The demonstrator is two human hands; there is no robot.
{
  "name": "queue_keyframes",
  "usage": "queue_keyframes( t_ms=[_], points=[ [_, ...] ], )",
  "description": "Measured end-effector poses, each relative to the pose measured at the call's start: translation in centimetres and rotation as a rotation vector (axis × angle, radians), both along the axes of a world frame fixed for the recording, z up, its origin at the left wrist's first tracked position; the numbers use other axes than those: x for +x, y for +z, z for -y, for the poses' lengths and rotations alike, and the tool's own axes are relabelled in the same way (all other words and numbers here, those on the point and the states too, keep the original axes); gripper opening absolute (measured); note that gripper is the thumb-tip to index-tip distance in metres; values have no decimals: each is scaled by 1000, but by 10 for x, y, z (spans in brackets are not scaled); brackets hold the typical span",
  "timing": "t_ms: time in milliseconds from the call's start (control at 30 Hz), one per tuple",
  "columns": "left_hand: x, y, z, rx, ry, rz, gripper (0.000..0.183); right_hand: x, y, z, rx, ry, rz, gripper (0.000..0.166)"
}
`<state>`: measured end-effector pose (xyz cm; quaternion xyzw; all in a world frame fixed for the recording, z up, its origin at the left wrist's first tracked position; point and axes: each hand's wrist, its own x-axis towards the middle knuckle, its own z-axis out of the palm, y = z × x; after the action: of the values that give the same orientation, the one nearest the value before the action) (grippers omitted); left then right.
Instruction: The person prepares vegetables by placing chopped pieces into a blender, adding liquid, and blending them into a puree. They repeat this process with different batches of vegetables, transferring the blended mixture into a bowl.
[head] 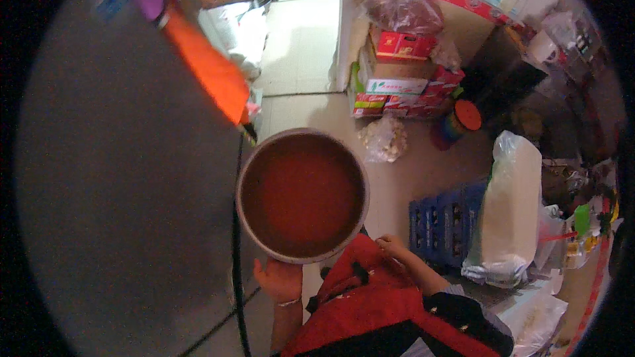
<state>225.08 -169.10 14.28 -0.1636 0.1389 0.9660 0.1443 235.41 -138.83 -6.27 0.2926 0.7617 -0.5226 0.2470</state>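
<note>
A round bowl (303,196) with a pale rim and a dark reddish inside is in front of me at waist height. My left hand (279,277) supports it from beneath at the near edge; the thumb shows at the left and the other fingers are hidden under the bowl. To the right, my right hand (392,246) is lowered beside the red apron (367,302) that I wear. Its fingers are partly curled against or close to the cloth, and whether they grip it cannot be made out.
A large grey panel (134,173) fills the left, with an orange cloth (208,67) hanging along it. Stacked cartons (399,82) and a clear bag (384,139) stand on the floor ahead. At right are blue crates (441,225), a plastic-wrapped white bundle (513,208) and a striped stool (456,121).
</note>
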Motion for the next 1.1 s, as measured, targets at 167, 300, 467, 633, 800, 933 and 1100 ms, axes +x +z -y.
queue_keyframes(
  t_ms=[167,300,467,633,800,933,1100],
  points=[
    [-122,-33,-64,48,-101,-70,70,-40,-21,-93,-284,-697,-66,24],
    [-221,-43,-109,81,-68,45,67,-123,-38,-170,-8,-733,-97,17],
    [-331,-34,-139,52,-5,62,63,-364,96,-207,23,-556,-496,20],
    [-451,-24,-169,42,76,7,58,-671,190,-220,-63,-442,-848,28],
    [-591,-51,-178,62,196,3,60,-945,303,-168,-414,-487,-1218,51],
    [-728,-54,-202,99,64,31,61,-1147,255,-146,295,-318,-1369,52],
    [-879,-56,-227,-7,3,31,55,-1129,333,24,-328,340,-1629,61]
  ],
)
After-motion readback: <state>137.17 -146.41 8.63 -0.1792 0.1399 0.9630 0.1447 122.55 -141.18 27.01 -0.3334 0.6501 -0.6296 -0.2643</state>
